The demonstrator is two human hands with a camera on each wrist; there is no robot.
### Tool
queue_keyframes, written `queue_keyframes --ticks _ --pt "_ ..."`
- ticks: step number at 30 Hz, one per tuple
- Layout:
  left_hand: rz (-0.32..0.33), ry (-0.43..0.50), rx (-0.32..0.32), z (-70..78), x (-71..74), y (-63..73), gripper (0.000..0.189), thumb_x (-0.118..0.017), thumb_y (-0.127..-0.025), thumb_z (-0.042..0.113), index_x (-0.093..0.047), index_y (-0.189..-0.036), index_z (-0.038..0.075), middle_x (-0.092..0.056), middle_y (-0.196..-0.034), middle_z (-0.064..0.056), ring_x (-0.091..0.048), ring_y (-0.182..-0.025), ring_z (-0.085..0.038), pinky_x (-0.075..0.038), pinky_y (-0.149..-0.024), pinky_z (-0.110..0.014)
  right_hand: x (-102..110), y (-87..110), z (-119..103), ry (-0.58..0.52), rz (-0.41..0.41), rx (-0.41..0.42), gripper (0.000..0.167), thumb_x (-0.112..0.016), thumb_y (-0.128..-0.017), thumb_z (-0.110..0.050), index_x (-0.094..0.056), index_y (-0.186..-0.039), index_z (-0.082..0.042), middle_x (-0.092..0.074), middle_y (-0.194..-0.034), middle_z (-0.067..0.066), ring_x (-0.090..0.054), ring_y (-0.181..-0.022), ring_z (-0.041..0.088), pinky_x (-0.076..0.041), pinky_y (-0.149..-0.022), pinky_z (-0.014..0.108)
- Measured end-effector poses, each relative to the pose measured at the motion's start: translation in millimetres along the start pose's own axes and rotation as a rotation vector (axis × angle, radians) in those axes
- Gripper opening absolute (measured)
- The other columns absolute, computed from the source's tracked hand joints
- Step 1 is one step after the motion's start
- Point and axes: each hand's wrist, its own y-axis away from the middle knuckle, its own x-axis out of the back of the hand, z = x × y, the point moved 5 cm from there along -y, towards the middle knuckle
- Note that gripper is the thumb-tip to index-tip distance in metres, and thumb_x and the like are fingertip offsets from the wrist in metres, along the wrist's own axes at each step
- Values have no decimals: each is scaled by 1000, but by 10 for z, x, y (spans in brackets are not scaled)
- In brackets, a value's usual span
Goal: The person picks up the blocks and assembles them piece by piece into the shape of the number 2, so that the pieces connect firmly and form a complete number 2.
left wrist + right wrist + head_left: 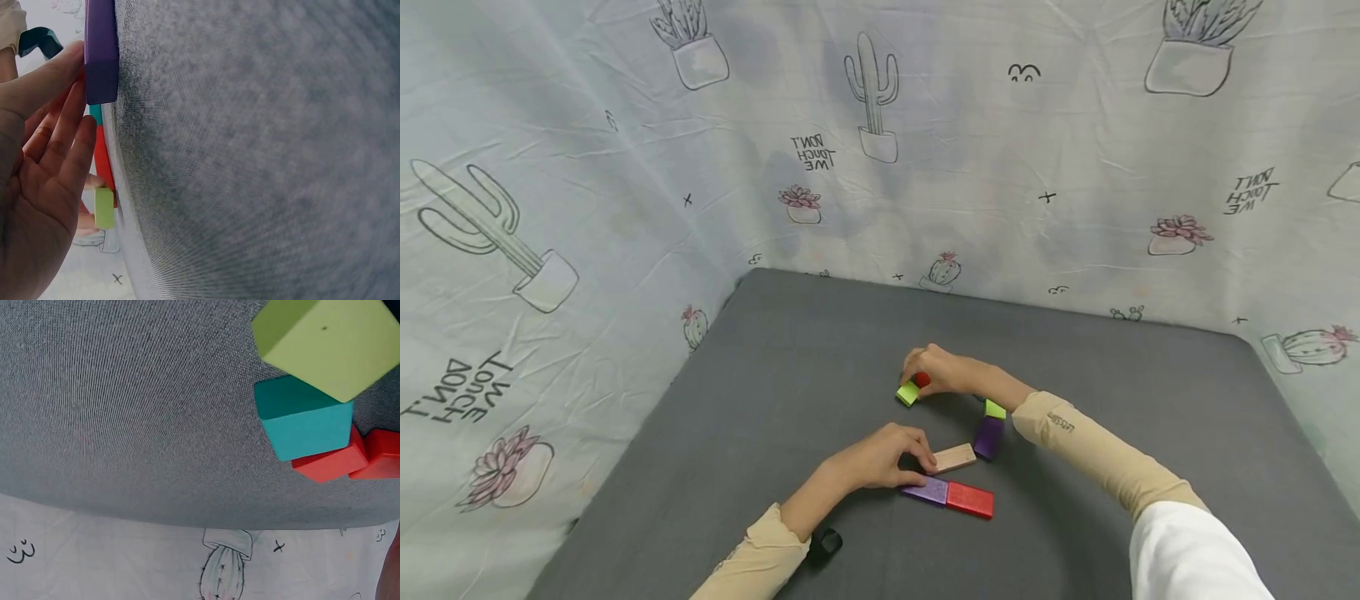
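In the head view my left hand is low over the table. Its thumb touches the light purple block, and a fingertip meets the left end of the plain wooden block. The left wrist view shows that thumb against the purple block, the other visible fingers fairly straight. Farther back, my right hand pinches a lime-green block between thumb and finger. Partly under that hand is a red block. A longer red block lies end to end with the light purple one.
A dark purple block and another lime block lie by the right forearm. The right wrist view shows a teal block beside red blocks. A patterned curtain hangs behind the grey table.
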Motion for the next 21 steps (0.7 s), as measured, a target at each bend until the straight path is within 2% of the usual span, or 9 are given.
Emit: queue_keyframes --ticks 9,16,21 --pt "-10 -18 16 -5 4 -17 18 -76 -83 16 -76 -101 13 -64 -99 10 -57 -95 4 -44 -87 -14 -11 -1 53 -14 -20 -24 25 -78 -80 -12 -73 -103 -4 -67 -106 9 -59 -107 24 -49 -90 37" --pt "-8 -10 3 10 -14 -8 18 -76 -83 15 -76 -100 12 -65 -98 9 -57 -95 3 -44 -86 -14 -36 19 63 -44 -37 -37 27 -77 -80 -13 -73 -106 -5 -67 -110 10 -56 -112 28 -43 -97 48" --pt "-2 -29 -4 26 -9 -10 17 -77 -82 15 -76 -100 12 -65 -97 9 -57 -94 3 -44 -85 -13 -52 24 79 -94 -38 -32 28 -76 -81 -11 -72 -108 -3 -66 -115 16 -56 -116 31 -48 -93 41"
